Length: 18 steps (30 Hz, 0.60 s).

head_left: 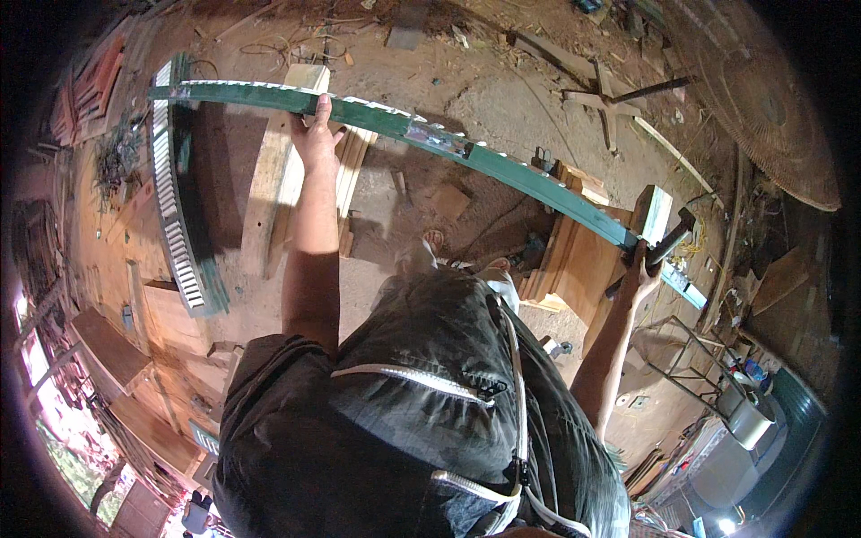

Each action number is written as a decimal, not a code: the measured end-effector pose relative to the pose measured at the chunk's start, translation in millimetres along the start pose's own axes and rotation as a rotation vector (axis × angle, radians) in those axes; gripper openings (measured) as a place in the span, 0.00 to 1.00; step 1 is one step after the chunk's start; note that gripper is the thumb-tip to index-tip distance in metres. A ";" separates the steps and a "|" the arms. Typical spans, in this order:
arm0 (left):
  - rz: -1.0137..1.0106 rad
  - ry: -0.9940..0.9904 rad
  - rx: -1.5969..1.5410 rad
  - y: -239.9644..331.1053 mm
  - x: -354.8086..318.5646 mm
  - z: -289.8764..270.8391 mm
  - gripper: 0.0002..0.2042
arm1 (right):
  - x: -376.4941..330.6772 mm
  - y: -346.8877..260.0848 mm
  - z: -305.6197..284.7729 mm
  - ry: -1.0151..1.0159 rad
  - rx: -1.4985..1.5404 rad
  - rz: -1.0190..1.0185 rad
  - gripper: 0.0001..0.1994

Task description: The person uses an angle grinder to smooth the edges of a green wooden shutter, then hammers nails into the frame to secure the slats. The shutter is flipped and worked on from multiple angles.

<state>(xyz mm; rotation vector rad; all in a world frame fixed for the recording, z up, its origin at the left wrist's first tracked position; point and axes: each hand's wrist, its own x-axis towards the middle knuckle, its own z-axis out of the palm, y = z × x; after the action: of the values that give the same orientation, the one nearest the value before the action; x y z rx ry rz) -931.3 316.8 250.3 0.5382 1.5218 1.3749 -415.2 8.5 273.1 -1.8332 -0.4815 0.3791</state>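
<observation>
We hold a long green beam (502,166) that runs across the view from upper left to lower right, its top edge lined with a row of pale teeth or slats. Our left hand (316,134) is clenched over the beam near its left third, fingers wrapped over the top edge, directly above a pale wooden plank (269,188) lying on the dirt floor (502,81). Our right hand (639,278) sits near the beam's lower right end and grasps a hammer (664,247), its head close against the beam beside a pale wooden block (655,213); whether this hand also bears on the beam we cannot tell. The beam's long axis therefore spans both hands, with the greater free length lying between them. A second green toothed frame (175,215) stands to the left, meeting the beam at its far left end. Stacked boards (578,260) lie beneath the right portion of the beam.
</observation>
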 end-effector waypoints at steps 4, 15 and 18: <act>-0.026 0.020 0.023 1.6 -2.9 0.4 0.48 | -0.4 -1.1 1.1 0.028 -0.017 0.033 0.17; 0.002 -0.015 0.037 -4.8 5.0 -4.2 0.48 | 2.7 7.0 -4.8 -0.009 -0.052 0.009 0.20; 0.006 -0.022 0.040 -8.0 6.1 -4.8 0.49 | 4.7 10.8 -5.5 0.008 -0.073 -0.008 0.20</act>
<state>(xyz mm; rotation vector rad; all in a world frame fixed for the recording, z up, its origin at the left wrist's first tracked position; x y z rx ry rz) -935.9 317.5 240.1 0.5814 1.5339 1.3408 -407.0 3.5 264.3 -1.9019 -0.5023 0.3528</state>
